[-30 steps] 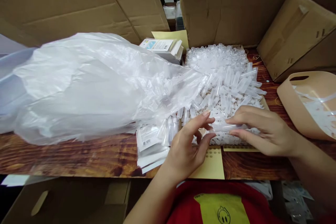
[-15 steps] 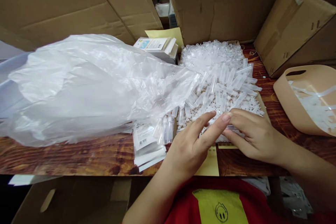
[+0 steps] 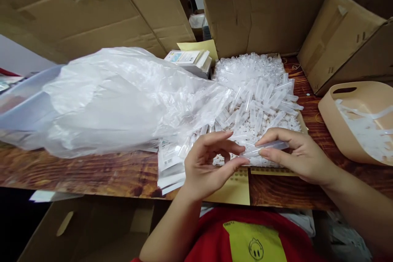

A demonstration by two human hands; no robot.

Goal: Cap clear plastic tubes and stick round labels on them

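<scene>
Clear plastic tube [image 3: 266,147] held lengthwise just above near edge of heap of tubes [image 3: 258,102], over wooden counter [image 3: 92,174]. Right hand [image 3: 294,155]: thumb and forefinger pinched on tube's right end, other fingers curled beneath. Left hand [image 3: 208,163]: fingers part-curled, thumb tip at tube's left end, forefinger arched above it; whether actually gripping or only touching, cannot tell.

Heap spread over centre-rear of counter, upright tubes packed at back, loose ones lying criss-cross toward front. Large crumpled clear plastic bag [image 3: 107,98] sprawled across left half of counter, its mouth overlapping heap's left side, a few tubes visible through film. Small stack of flat sachets w/ printed labels [image 3: 168,168] at front edge, just left of left hand, partly under bag. Yellow paper sheet [image 3: 236,188] under hands, overhanging counter edge. White boxes w/ labels [image 3: 190,59] behind bag, by heap's rear-left corner. Tan plastic basket [image 3: 356,127] at far right, white strips inside. Cardboard boxes [image 3: 260,8] walled up along back and right. Red shirt w/ yellow patch [image 3: 254,241] at bottom of frame.
</scene>
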